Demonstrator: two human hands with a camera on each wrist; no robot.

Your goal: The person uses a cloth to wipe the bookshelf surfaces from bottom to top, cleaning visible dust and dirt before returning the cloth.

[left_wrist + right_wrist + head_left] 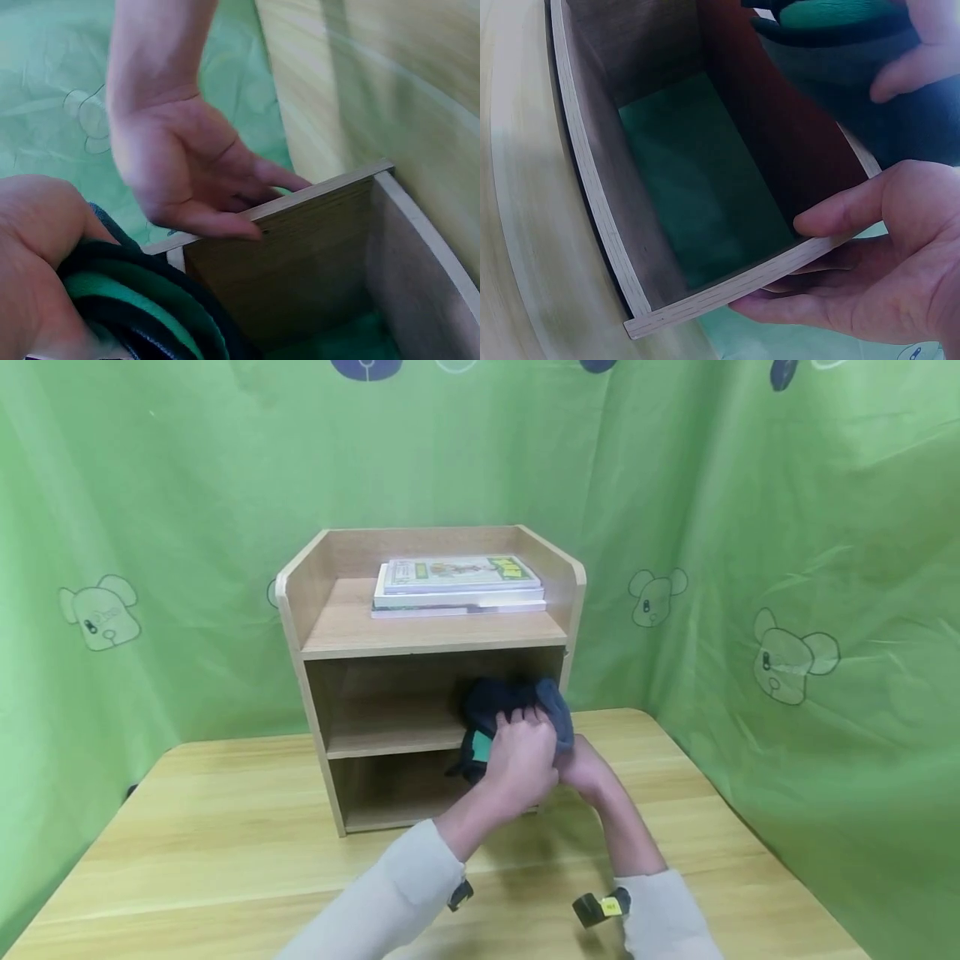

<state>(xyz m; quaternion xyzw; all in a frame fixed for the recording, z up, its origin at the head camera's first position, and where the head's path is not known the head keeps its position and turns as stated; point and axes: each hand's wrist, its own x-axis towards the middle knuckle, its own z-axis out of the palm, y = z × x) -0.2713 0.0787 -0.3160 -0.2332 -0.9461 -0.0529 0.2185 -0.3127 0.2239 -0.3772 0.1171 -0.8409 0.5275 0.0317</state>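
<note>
My left hand [521, 760] holds a dark navy folded cloth [498, 697] at the right end of the middle compartment of a wooden shelf unit [435, 639]. In the left wrist view, the cloth [142, 289] shows green layers between dark ones, and a green patch faces out in the head view. Lower on the right, my right hand [585, 768] grips the unit's side panel [742, 289]. In the right wrist view, its thumb [840, 211] lies on the inner face and its fingers reach round the outside. The left hand partly hides the cloth.
A stack of books [461, 585] lies on the unit's top board, between raised sides. The unit stands on a light wooden table [225, 827]. Behind and to the sides hangs a green curtain [750, 527] with mouse drawings.
</note>
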